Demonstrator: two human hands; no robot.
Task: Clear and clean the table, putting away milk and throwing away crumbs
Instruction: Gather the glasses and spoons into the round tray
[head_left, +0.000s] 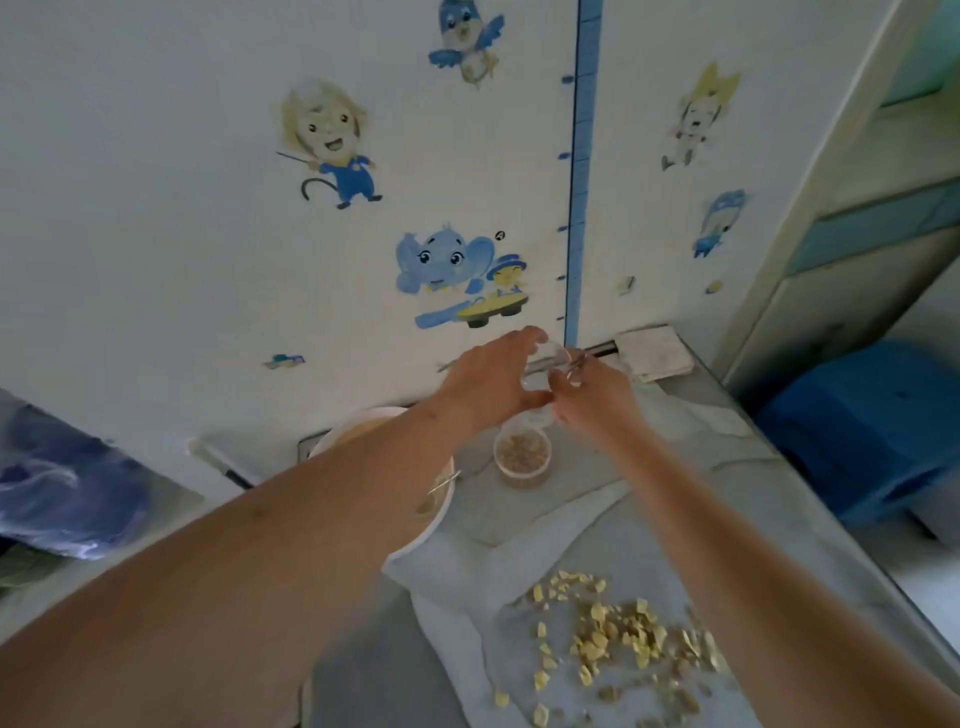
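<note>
Both hands (493, 384) (592, 400) reach forward, gripping a clear glass (553, 359).

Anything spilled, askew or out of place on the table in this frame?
Yes. Yellow crumbs lie scattered loose over a rumpled white cloth on the near part of the table. Farther back, the left hand grips a clear glass near the wall; nothing there looks tipped.
</note>
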